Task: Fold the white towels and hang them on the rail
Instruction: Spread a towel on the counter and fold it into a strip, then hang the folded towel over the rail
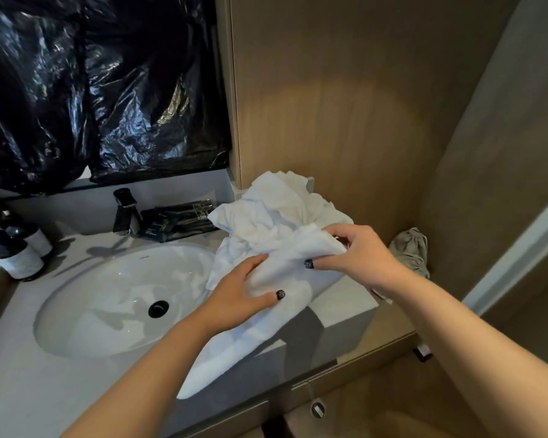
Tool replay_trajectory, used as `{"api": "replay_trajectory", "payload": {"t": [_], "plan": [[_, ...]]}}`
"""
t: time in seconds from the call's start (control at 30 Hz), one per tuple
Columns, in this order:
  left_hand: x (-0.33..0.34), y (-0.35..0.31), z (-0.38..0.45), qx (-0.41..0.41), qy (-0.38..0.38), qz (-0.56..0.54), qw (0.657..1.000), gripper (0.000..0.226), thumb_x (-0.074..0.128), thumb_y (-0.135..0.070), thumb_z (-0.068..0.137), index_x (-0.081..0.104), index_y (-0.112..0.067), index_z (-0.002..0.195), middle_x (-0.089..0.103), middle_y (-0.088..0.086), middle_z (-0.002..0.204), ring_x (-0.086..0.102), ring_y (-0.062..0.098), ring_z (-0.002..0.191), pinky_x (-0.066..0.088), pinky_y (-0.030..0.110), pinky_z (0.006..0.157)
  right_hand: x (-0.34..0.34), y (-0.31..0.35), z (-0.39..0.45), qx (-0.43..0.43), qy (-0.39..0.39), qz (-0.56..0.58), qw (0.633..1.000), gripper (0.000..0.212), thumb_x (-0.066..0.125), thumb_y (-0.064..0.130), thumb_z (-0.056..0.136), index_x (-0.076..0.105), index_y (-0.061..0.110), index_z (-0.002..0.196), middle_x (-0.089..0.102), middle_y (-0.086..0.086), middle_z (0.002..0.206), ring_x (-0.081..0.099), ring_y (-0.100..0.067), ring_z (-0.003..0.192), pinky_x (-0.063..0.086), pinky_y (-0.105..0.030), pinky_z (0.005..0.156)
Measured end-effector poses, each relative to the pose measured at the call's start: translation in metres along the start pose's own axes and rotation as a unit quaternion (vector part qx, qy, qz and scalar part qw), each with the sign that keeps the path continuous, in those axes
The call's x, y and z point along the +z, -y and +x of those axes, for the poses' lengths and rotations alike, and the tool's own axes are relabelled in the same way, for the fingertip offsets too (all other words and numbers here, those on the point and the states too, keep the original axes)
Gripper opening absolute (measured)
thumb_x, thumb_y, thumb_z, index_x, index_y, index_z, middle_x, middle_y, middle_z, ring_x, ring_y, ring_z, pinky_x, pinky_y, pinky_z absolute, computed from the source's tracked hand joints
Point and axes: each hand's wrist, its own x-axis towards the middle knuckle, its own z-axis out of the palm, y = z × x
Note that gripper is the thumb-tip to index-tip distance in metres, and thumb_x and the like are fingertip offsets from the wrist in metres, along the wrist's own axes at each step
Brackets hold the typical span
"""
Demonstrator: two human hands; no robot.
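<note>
A heap of crumpled white towels (pixel 276 210) lies on the grey counter (pixel 76 384) to the right of the sink. One white towel (pixel 285 267) stretches from the heap toward the counter's front edge. My left hand (pixel 244 292) grips this towel at its middle, thumb on top. My right hand (pixel 358 251) pinches the same towel's upper edge, just right of the left hand. No rail is in view.
An oval white sink (pixel 108 298) with a dark tap (pixel 125 210) fills the counter's left. Dark bottles (pixel 19 251) stand at the far left, black packets (pixel 178 222) behind the sink. A grey cloth (pixel 410 251) lies by the wooden wall. Black plastic (pixel 92 90) covers the mirror.
</note>
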Motion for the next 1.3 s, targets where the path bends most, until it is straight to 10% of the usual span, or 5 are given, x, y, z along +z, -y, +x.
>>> {"api": "replay_trajectory", "payload": {"t": [0.17,0.6,1.17,1.3], "plan": [[0.006,-0.060,0.003,0.073,0.001,-0.040,0.997,0.017,0.071,-0.038,0.089,0.067,-0.027,0.101,0.070,-0.011,0.093,0.063,0.004,0.088,0.051,0.020,0.072,-0.038,0.038,-0.015,-0.098,-0.054,0.041,0.993,0.031,0.083,0.020,0.073,0.073,0.029,0.101,0.071,0.016,0.094,0.066,-0.004,0.091,0.053,-0.014,0.073],[0.088,-0.239,0.037,0.067,-0.100,-0.356,0.927,0.050,0.072,-0.051,0.069,0.066,-0.016,0.104,0.077,-0.005,0.097,0.074,0.015,0.092,0.060,0.031,0.073,-0.165,-0.006,-0.076,-0.083,-0.157,0.147,0.973,0.021,0.074,0.015,0.085,0.070,0.024,0.105,0.074,0.005,0.095,0.069,-0.014,0.091,0.056,-0.022,0.069],[0.168,-0.468,0.100,0.205,-0.097,-0.329,0.917,0.028,0.067,-0.039,0.093,0.073,-0.012,0.099,0.076,0.012,0.099,0.073,0.032,0.092,0.061,0.045,0.078,-0.393,0.047,-0.097,-0.108,-0.194,0.094,0.971,0.017,0.072,0.020,0.087,0.066,0.015,0.102,0.074,-0.003,0.099,0.071,-0.019,0.092,0.057,-0.037,0.079],[0.171,-0.506,0.126,0.269,-0.083,-0.324,0.903,0.034,0.069,-0.040,0.085,0.071,-0.011,0.104,0.077,0.006,0.097,0.074,0.018,0.082,0.056,0.025,0.063,-0.436,0.067,-0.079,-0.138,-0.227,0.113,0.958,0.010,0.070,0.014,0.087,0.066,0.013,0.096,0.073,-0.004,0.088,0.070,-0.014,0.075,0.053,-0.028,0.063]]}}
